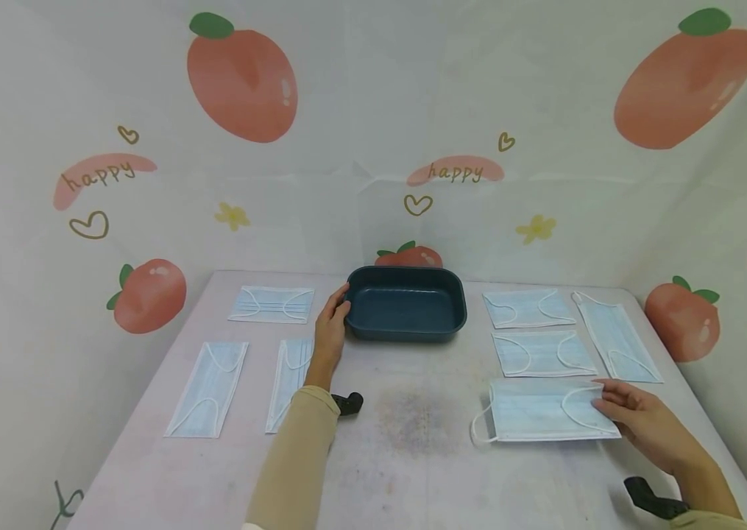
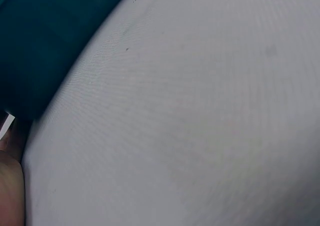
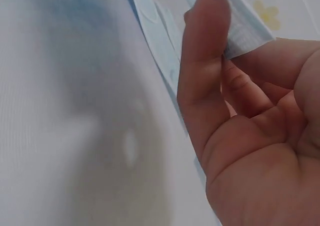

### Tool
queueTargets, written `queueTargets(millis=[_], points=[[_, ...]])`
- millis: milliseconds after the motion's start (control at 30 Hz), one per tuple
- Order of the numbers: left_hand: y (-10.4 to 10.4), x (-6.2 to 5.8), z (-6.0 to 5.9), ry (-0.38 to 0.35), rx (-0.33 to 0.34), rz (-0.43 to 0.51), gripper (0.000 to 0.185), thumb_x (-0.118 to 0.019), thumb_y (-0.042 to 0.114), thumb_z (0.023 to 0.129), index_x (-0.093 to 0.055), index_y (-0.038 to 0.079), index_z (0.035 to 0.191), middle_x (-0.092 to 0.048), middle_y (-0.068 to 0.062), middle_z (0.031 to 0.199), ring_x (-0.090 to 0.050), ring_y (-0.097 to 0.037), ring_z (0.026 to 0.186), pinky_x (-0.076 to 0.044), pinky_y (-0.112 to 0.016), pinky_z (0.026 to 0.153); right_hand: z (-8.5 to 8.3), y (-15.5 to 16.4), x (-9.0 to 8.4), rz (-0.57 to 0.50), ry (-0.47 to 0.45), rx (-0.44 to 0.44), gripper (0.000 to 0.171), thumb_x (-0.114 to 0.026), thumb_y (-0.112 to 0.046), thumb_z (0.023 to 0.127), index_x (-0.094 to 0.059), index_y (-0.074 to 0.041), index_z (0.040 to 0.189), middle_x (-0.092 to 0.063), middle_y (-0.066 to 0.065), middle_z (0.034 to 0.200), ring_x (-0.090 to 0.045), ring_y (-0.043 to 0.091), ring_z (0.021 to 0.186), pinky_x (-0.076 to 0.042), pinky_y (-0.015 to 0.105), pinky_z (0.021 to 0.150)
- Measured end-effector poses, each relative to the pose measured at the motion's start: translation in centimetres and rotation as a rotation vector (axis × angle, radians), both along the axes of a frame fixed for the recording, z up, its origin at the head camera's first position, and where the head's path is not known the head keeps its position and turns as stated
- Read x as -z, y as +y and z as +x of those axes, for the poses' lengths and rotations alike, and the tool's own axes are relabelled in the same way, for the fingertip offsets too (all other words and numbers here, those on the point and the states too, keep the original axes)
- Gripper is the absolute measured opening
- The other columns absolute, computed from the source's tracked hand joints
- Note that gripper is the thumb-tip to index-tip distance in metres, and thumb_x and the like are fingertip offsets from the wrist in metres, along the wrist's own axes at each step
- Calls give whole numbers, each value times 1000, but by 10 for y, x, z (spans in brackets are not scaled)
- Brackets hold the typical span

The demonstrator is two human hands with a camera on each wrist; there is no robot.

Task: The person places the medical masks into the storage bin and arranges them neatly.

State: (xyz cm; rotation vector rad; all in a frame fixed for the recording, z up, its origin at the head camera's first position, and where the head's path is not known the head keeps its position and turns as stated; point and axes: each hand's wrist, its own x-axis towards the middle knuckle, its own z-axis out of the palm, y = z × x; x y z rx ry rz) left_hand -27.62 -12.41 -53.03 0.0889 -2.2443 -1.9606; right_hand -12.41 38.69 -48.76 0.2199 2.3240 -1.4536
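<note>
A dark blue-green rectangular basin (image 1: pixel 406 335) stands at the back middle of the table. My left hand (image 1: pixel 330 331) grips its left side at the rim; in the left wrist view only a bit of the hand (image 2: pixel 10 186) shows below the basin wall (image 2: pixel 45 46). On the right, my right hand (image 1: pixel 645 423) pinches a light blue face mask (image 1: pixel 545 412) by its right end, thumb against fingers. The mask is tilted, lower edge toward me, with one ear loop hanging at its left. In the right wrist view the pinched corner (image 3: pixel 245 36) shows between thumb and fingers.
Three flat masks lie right of the basin: an upper one (image 1: pixel 528 309), a lower one (image 1: pixel 542 355) and a slanted one (image 1: pixel 618 338). Left of it lie three more: a pleated one (image 1: pixel 271 305), one nearer (image 1: pixel 207 390) and one (image 1: pixel 287 379) partly behind my left arm. A printed curtain (image 1: pixel 347 110) hangs behind.
</note>
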Motion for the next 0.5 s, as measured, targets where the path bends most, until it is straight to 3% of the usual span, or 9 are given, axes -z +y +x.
queueTargets(millis=[67,200,267,500], points=[[0,0,0,-1,-5,-4,43,-45,29,107,-52,28,149,-48,4,159,-36,-20,153,-28,-44,129,0,0,0,-46,2,22,50,-58,-25,104,-44,1,144,-59,-7,106,-61,3,91,-58,16,82],[1,0,0,0,-5,-4,42,-45,28,107,-53,28,149,-48,3,159,-36,-21,153,-28,-44,129,-2,-1,-3,-162,19,65,21,-58,-21,104,-57,-26,125,-62,-13,101,-63,3,89,-58,15,80],[1,0,0,0,-3,-1,43,-45,28,107,-52,28,149,-48,1,159,-36,-22,154,-28,-45,129,-3,-2,-5,-222,40,80,20,-58,-19,104,-59,-34,117,-62,-13,100,-64,4,88,-58,15,79],[0,0,1,-9,-10,-4,42,-45,29,107,-52,29,149,-48,4,158,-37,-19,153,-29,-43,128,-7,-9,-17,-363,117,91,22,-57,-14,104,-60,-33,116,-65,-11,99,-68,6,86,-60,16,77]])
